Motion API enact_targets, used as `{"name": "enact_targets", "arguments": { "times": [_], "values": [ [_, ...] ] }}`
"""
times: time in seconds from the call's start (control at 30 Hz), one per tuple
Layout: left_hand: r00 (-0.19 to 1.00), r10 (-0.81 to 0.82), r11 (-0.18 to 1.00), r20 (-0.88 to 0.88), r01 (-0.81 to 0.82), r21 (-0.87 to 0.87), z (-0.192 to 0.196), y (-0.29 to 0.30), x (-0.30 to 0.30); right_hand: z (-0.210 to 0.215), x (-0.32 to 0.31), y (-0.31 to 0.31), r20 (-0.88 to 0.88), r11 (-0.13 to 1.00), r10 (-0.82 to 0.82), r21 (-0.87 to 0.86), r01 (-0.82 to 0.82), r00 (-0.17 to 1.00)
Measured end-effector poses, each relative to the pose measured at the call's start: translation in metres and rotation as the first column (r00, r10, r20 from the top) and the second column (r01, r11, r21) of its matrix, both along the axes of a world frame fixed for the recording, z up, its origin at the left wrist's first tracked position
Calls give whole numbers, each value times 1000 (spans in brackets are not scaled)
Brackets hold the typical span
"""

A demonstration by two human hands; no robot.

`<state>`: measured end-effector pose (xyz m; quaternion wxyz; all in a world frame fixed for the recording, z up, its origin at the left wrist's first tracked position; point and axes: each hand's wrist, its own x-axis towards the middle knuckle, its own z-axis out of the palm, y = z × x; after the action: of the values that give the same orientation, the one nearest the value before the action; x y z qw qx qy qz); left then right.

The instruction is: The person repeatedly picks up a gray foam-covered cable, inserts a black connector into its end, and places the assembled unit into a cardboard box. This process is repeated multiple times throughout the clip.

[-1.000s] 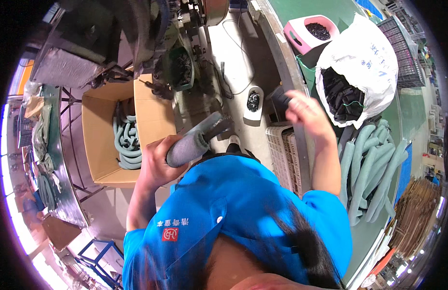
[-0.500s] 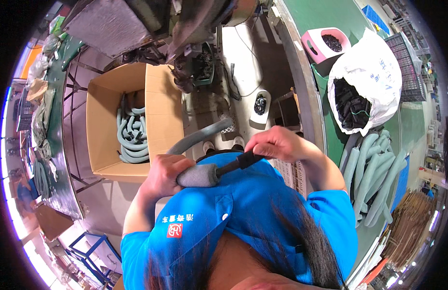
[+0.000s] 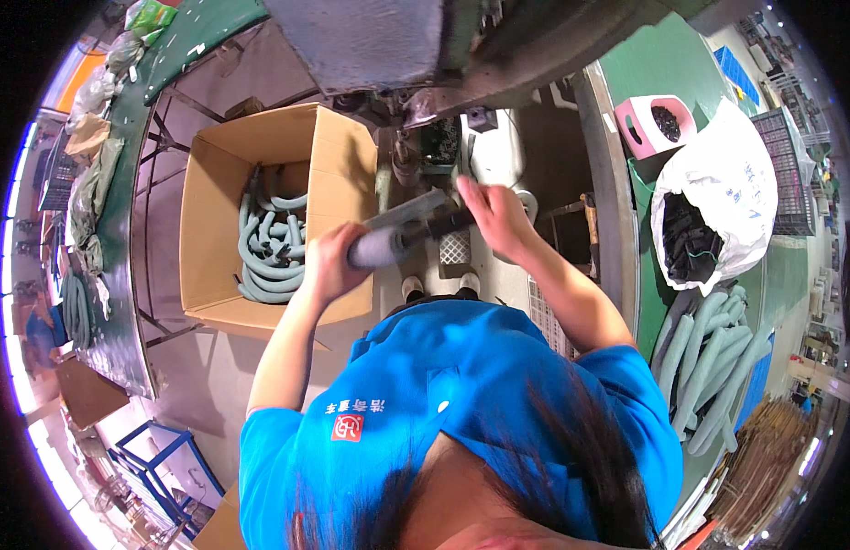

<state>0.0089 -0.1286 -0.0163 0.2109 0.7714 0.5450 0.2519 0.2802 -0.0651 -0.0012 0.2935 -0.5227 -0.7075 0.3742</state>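
Observation:
My left hand [image 3: 331,263] is closed around a grey foam-covered tube [image 3: 379,247], held in front of my waist. A dark, narrower length [image 3: 423,231] sticks out of the foam's right end. At its far end is a black sleeve-like piece [image 3: 452,223], with my right hand [image 3: 498,220] closed on it, thumb pointing up. The fingers of that hand are partly hidden. Another grey length [image 3: 411,209] of the tube runs behind the foam toward the machine [image 3: 370,46].
An open cardboard box [image 3: 223,312] with several curved grey tubes [image 3: 274,247] stands left. On the green bench [image 3: 645,69] at right are a pink container [image 3: 631,128] of small black pieces, a white sack [image 3: 732,174] of black parts and a pile of grey tubes [image 3: 709,362].
Both hands have moved away from my body toward the machine, carrying the tube. The machine now looms closer in view. My right hand has turned so its thumb points up.

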Motion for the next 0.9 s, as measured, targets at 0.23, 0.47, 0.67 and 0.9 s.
{"name": "enact_targets", "arguments": {
  "times": [0.23,0.47,0.67,0.9],
  "values": [
    [997,57,998,50,-59,36,-2,71,-21,-4,-32,73,14,950,-63,308,56,998],
    [988,-17,1000,156,13,25,6,75,-42,-29,-22,124,-377,781,-94,-602,-166,921],
    [974,89,995,207,-79,-57,-12,54,-57,-147,2,261,-357,995,-68,-93,37,932],
    [932,174,981,318,-135,-140,-31,4,-70,-125,-75,292,85,985,-35,170,20,996]
  ]
}}
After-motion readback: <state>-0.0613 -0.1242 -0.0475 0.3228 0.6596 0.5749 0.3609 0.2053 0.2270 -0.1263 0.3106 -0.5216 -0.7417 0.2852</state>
